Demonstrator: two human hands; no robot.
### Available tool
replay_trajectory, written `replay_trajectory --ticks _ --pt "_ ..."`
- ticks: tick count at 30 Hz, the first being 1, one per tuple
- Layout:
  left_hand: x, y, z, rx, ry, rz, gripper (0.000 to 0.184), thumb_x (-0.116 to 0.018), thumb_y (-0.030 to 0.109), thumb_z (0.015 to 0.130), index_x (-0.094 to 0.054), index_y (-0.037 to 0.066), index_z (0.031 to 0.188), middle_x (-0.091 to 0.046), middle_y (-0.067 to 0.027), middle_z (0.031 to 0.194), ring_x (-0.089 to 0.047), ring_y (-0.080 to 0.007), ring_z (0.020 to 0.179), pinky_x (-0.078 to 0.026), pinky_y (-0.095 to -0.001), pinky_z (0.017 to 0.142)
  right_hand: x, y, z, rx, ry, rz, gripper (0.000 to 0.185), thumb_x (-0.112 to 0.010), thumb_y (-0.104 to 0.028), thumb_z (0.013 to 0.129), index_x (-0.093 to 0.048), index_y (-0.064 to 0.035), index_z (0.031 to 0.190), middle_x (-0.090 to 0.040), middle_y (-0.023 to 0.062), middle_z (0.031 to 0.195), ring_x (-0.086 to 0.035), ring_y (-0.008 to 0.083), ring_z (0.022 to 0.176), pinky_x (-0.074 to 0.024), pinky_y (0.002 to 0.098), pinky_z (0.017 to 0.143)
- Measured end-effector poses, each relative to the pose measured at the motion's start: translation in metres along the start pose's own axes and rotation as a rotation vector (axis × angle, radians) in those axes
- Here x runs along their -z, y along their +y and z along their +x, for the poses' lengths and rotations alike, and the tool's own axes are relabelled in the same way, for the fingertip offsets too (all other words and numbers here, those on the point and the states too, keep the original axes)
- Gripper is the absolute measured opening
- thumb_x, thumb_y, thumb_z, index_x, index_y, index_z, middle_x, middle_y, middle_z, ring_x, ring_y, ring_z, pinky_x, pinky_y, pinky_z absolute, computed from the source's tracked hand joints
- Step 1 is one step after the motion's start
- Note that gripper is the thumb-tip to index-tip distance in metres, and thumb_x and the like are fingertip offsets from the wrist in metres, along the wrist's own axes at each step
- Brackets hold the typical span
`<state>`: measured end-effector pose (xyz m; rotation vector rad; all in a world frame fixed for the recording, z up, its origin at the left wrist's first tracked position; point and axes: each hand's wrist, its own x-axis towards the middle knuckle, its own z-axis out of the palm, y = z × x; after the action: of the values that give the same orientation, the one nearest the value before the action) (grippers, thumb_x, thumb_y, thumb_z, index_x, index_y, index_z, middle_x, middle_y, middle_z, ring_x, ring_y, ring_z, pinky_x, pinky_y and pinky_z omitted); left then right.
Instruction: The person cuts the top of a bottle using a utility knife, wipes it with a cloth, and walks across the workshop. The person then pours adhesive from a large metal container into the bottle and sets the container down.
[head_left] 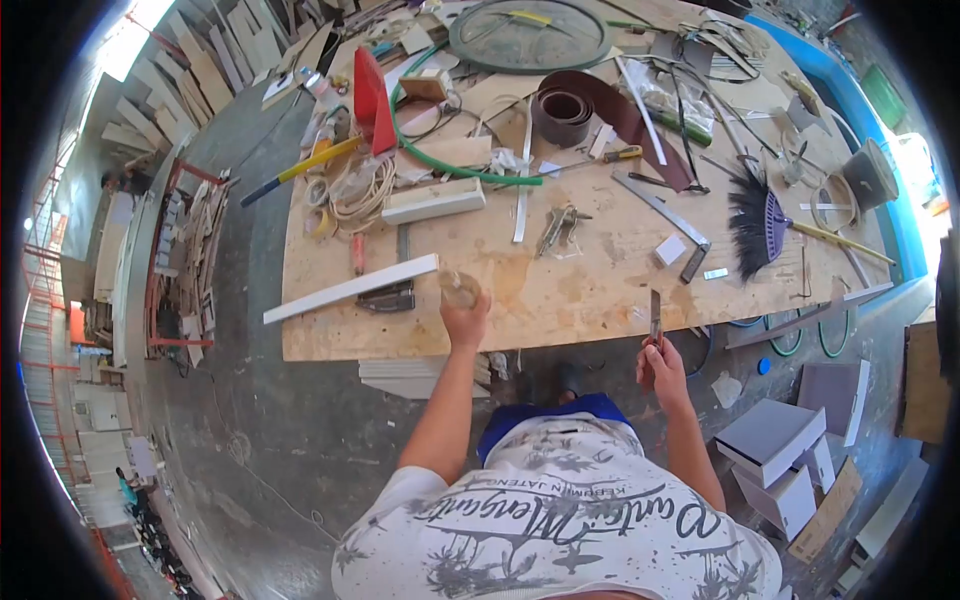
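My left hand (465, 318) is closed around a clear, yellowish bottle or jar (460, 289), just above the front part of the wooden table (560, 310). In my right hand (661, 364), at the table's front edge, is a knife (655, 316) with its blade pointing away from me. A long white strip (352, 288) lies left of my left hand, over a dark metal clamp (388, 299). Beyond my hands lie a small tool in clear plastic (562, 229), a metal square (664, 212) and a small white block (670, 250).
A purple brush with black bristles (773, 226) lies at the right. A brown roll (563, 112), a red piece (373, 103), green hose (470, 175) and a white block (433, 201) stand farther back. White boxes (770, 438) sit on the floor at the right.
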<state>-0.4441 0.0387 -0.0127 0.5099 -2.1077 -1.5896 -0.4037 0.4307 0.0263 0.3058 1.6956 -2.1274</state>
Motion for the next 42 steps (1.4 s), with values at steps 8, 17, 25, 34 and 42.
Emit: replay_trajectory --ticks 8,17,25,34,42 --pt "-0.009 0.043 0.014 -0.405 0.041 -0.509 0.035 -0.079 0.01 0.082 -0.059 0.006 0.111 -0.067 -0.0063 0.094 -0.066 -0.0211 0.089 -0.055 -0.0377 0.084 -0.032 -0.021 0.01 -0.014 0.045 -0.019 0.014 -0.053 -0.021 0.107 -0.055 -0.0083 0.113 -0.06 0.0008 0.079 -0.058 0.0093 0.058 -0.0438 0.0225 0.05" --pt "0.022 0.011 -0.047 0.047 -0.386 0.145 0.063 -0.082 0.024 0.079 -0.053 0.002 0.13 -0.069 -0.0257 0.109 -0.067 -0.044 0.102 -0.054 -0.0465 0.088 -0.06 -0.04 0.02 -0.022 -0.085 -0.15 0.014 -0.052 -0.02 0.107 -0.053 -0.0072 0.114 -0.061 0.0017 0.078 -0.06 0.0098 0.057 -0.0438 0.0236 0.046" --pt "0.047 -0.012 -0.113 0.426 -0.461 -0.141 0.052 -0.075 0.034 0.094 -0.054 0.003 0.13 -0.07 -0.0108 0.102 -0.068 -0.0215 0.09 -0.055 -0.037 0.081 -0.099 -0.028 0.03 -0.124 -0.232 -0.427 0.019 -0.056 -0.02 0.106 -0.057 -0.0036 0.115 -0.057 -0.0005 0.071 -0.054 0.0066 0.056 -0.0407 0.023 0.048" --pt "0.047 -0.049 -0.127 0.681 -0.511 -0.003 0.054 -0.064 0.053 0.098 -0.064 0.001 0.113 -0.07 -0.0112 0.087 -0.073 -0.022 0.073 -0.058 -0.0353 0.068 -0.134 -0.014 0.039 0.109 -0.388 -0.86 0.03 -0.057 -0.022 0.107 -0.061 0.0028 0.123 -0.068 0.0098 0.091 -0.06 0.0155 0.08 -0.0483 0.0298 0.074" --pt "0.055 -0.055 -0.132 0.739 -0.576 -0.094 0.06 -0.064 0.055 0.098 -0.062 -0.002 0.117 -0.069 -0.0117 0.084 -0.071 -0.0201 0.066 -0.058 -0.0353 0.059 -0.143 -0.006 0.043 0.057 -0.409 -0.923 0.028 -0.058 -0.021 0.105 -0.06 0.0024 0.12 -0.067 0.0156 0.094 -0.062 0.0222 0.086 -0.0496 0.0351 0.08"
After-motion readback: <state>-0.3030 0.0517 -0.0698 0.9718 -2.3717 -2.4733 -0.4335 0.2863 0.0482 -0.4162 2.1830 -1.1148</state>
